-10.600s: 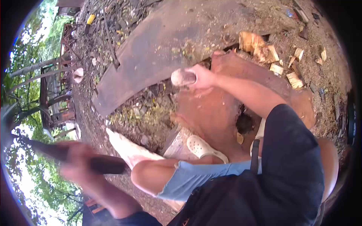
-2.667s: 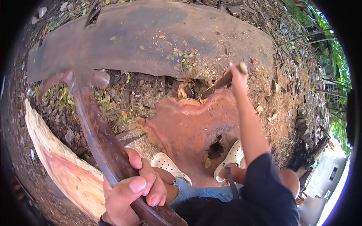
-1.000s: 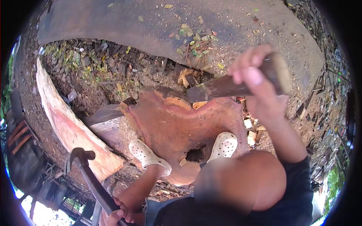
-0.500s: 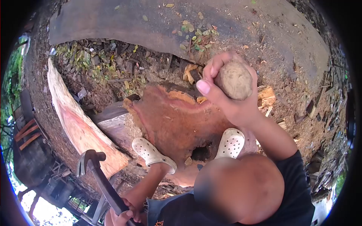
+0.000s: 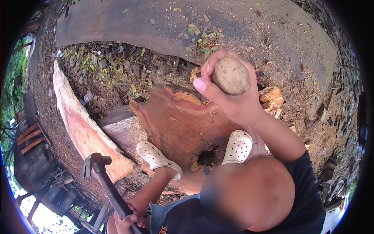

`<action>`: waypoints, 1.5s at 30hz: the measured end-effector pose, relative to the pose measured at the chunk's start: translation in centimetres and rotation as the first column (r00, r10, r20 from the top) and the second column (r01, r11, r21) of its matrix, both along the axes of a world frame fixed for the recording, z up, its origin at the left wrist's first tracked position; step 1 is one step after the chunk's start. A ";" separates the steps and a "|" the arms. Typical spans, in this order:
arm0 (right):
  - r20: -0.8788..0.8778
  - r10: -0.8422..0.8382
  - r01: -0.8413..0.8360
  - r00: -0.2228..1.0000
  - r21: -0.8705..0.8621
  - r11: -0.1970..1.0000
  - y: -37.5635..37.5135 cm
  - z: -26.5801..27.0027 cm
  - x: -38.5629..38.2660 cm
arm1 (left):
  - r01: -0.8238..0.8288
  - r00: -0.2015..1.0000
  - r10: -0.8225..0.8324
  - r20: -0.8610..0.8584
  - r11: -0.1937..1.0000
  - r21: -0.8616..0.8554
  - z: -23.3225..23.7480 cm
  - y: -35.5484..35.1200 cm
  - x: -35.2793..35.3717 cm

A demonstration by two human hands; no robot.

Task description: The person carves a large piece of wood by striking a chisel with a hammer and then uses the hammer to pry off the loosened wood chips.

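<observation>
My right hand (image 5: pixel 233 97) is raised over the large reddish-brown cut wood slab (image 5: pixel 175 121), fingers wrapped round a rounded tan-brown lump (image 5: pixel 231 75). Its worn, rough face is turned up to me; I cannot tell whether it is stone or the end of a wooden piece. Low on the left, my left hand (image 5: pixel 130 220) grips the dark handle of a claw hammer (image 5: pixel 111 187). The hammer's head points up and away, overlapping the lower end of a long split piece of pale and pink wood (image 5: pixel 87 128). Hammer and lump are well apart.
My feet, in white clogs (image 5: pixel 156 158), stand on the slab, beside a dark hole (image 5: pixel 207 156). Split wood chunks (image 5: pixel 271 97) lie to the right. Beyond are leaves, wood chips and a broad grey sheet (image 5: pixel 117 21) on the ground.
My right hand has moved a little left and up in view with the lump still in it. The left hand keeps its hold on the hammer, which has barely shifted.
</observation>
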State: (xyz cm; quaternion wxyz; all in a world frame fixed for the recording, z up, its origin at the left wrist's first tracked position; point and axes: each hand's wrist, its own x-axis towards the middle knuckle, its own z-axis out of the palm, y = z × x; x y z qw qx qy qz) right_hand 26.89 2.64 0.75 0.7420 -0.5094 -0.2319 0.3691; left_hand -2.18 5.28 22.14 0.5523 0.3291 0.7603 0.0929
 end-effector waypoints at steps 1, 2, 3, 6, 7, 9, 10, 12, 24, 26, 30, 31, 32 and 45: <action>0.015 0.020 -0.020 1.000 0.000 1.000 0.1 0.0 0.1 | -0.002 1.000 0.002 0.005 1.000 0.009 0.0 0.0 0.2; 0.029 0.041 -0.041 0.999 -0.001 0.999 0.4 0.0 0.1 | -0.016 1.000 0.016 0.011 1.000 0.015 0.0 -0.1 0.2; 0.041 0.060 -0.060 0.997 -0.002 0.998 0.6 0.0 0.0 | -0.028 0.999 0.028 0.016 0.999 0.021 -0.2 -0.3 0.0; 0.219 0.238 -0.222 0.946 -0.095 0.970 1.9 -1.1 0.4 | 0.047 0.998 -0.047 -0.034 0.999 -0.020 -0.7 -0.4 -0.6; 0.273 0.259 -0.219 0.927 -0.167 0.961 2.4 -1.9 0.3 | 0.092 0.994 -0.094 -0.059 0.995 -0.040 -0.7 -0.2 -0.7; 0.366 0.302 -0.192 0.880 -0.306 0.932 3.4 -3.8 0.0 | 0.216 0.975 -0.217 -0.045 0.976 -0.025 -0.8 0.4 -0.4; 0.372 0.302 -0.218 0.878 -0.253 0.943 4.0 -3.8 0.4 | 0.250 0.968 -0.250 -0.019 0.968 -0.004 -1.1 0.6 -0.4; 0.343 0.314 -0.230 0.885 -0.264 0.937 4.2 -3.4 0.4 | 0.248 0.968 -0.249 0.010 0.967 0.049 -1.8 1.0 -0.2; 0.345 0.386 -0.348 0.856 -0.169 0.922 6.3 -3.5 0.2 | 0.589 0.785 -0.583 -0.208 0.807 -0.038 -2.7 3.9 0.8; 0.404 0.386 -0.355 0.830 -0.153 0.922 7.4 -4.4 -0.2 | 0.647 0.749 -0.598 -0.285 0.754 0.115 -1.3 5.2 1.7; 0.376 0.295 -0.285 0.878 -0.085 0.955 7.9 -5.4 -0.8 | 0.657 0.699 -0.599 -0.391 0.320 0.683 3.1 11.3 4.4; 0.345 0.267 -0.256 0.900 -0.078 0.964 7.5 -5.4 -0.9 | 0.635 0.671 -0.643 -0.370 0.240 0.735 4.8 12.8 6.0; 0.316 0.302 -0.276 0.899 -0.124 0.953 7.0 -5.4 -0.9 | 0.436 0.776 -0.603 -0.188 0.296 0.850 5.3 12.6 7.4; 0.269 0.327 -0.278 0.906 -0.207 0.938 6.3 -5.7 -2.4 | 0.955 0.297 -0.819 -0.491 0.259 0.146 -5.8 11.3 11.6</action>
